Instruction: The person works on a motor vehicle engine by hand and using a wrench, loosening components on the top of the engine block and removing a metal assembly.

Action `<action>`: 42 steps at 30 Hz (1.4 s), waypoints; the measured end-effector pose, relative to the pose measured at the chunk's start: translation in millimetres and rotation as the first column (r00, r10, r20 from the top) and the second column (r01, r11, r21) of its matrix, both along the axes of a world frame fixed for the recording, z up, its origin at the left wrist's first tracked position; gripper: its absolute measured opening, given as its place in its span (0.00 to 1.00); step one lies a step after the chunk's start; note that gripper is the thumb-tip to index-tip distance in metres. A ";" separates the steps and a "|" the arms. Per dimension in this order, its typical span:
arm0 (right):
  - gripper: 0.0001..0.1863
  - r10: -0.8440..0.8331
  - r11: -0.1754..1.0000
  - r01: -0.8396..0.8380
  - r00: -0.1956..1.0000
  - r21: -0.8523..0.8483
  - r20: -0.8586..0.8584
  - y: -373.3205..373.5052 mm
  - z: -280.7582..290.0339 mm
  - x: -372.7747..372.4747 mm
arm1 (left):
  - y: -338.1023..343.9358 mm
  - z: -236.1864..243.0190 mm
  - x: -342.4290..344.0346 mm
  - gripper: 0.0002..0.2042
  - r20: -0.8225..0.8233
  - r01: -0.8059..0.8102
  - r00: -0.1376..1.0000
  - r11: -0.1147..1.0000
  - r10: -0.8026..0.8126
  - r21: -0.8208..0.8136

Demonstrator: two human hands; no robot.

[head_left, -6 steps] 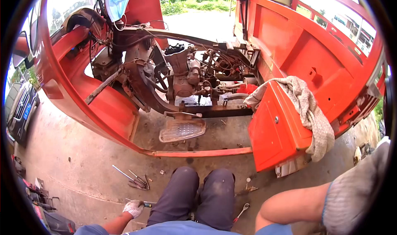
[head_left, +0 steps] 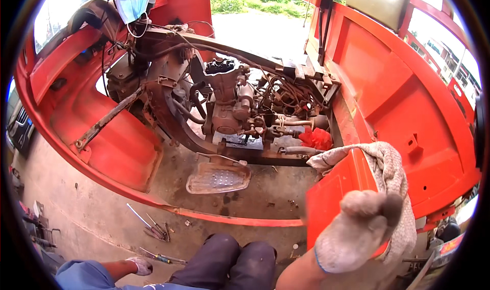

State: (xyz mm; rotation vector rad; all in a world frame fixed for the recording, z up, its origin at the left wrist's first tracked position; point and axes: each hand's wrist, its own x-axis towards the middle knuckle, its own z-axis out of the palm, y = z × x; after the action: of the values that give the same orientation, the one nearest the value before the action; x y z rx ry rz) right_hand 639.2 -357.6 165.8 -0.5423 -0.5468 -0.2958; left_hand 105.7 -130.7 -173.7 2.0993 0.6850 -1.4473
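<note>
My right hand (head_left: 352,231), in a knitted work glove dark at the fingertips, is raised before the red box (head_left: 332,193). Motion smears its fingers, so I cannot tell their grip. A beige cloth (head_left: 390,167) drapes over the box's right side. Low on the left, my gloved left hand (head_left: 140,265) hangs near the floor with fingers curled in; whatever they may hold is hidden. Beside it lie a screwdriver (head_left: 162,258) and a thin rod. Farther off are several more hand tools (head_left: 158,231). Ahead, a dirty engine (head_left: 229,101) sits in the open frame of a red vehicle.
A red sill (head_left: 224,220) crosses in front of my knees, with a metal foot pedal (head_left: 219,176) beyond it. A red rag (head_left: 315,138) lies by the engine's pipes. A blue face mask (head_left: 133,1) hangs at upper left. Boxes and tools line the left edge.
My right hand has swung from the right edge inward, in front of the red box. The left hand has drawn back from the screwdriver, which lies on the floor. The view has shifted.
</note>
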 end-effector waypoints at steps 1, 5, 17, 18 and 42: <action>0.22 -0.014 0.983 0.023 0.999 -0.180 0.052 17.4 -22.0 17.1 | 11.0 10.5 3.1 0.23 -0.075 0.005 0.997 1.000 -0.007 -0.030; 0.22 0.031 0.952 -0.120 0.953 -0.283 -0.301 70.4 -36.3 44.7 | 41.7 9.7 -6.2 0.23 -0.167 -0.001 0.986 0.996 0.016 0.085; 0.20 0.282 0.494 -0.697 0.694 -0.520 -0.662 111.9 76.9 0.3 | -53.3 319.7 -46.1 0.21 -0.034 -0.572 0.783 0.740 0.621 0.354; 0.21 0.344 0.451 -0.690 0.720 -0.566 -0.603 116.6 117.3 -15.2 | -66.9 338.4 -60.3 0.21 -0.036 -0.598 0.758 0.716 0.651 0.360; 0.23 0.664 -0.065 -0.890 0.300 -0.452 -0.685 283.1 126.2 -185.5 | -185.2 253.3 -311.4 0.21 0.132 -0.754 -0.616 -0.630 0.776 0.186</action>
State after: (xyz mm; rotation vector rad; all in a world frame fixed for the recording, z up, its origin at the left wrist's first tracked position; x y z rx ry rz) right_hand 453.6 -74.5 292.0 -1.0365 -0.6420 1.3468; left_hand -205.7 -315.9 79.6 0.2381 2.1012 -0.0533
